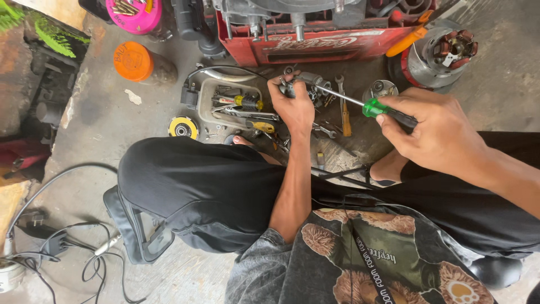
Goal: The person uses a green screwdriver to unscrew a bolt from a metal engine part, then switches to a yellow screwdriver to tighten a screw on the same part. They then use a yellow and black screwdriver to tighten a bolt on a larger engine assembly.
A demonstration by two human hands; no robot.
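Head view: person squatting over tools
Left hand (295, 104): clamped on a small metal part (306, 80)
Right hand (436, 132): gripping a green-handled screwdriver (374, 107) — tip at the part
Nearby: red crate (320, 42), parts tray (225, 104)

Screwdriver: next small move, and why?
Probably seat the tip squarely in the fastener, then turn. The right hand grips the green-handled screwdriver, whose shaft runs to the small metal part that the left hand pins on the floor. Whether the tip is engaged is hidden by the fingers.
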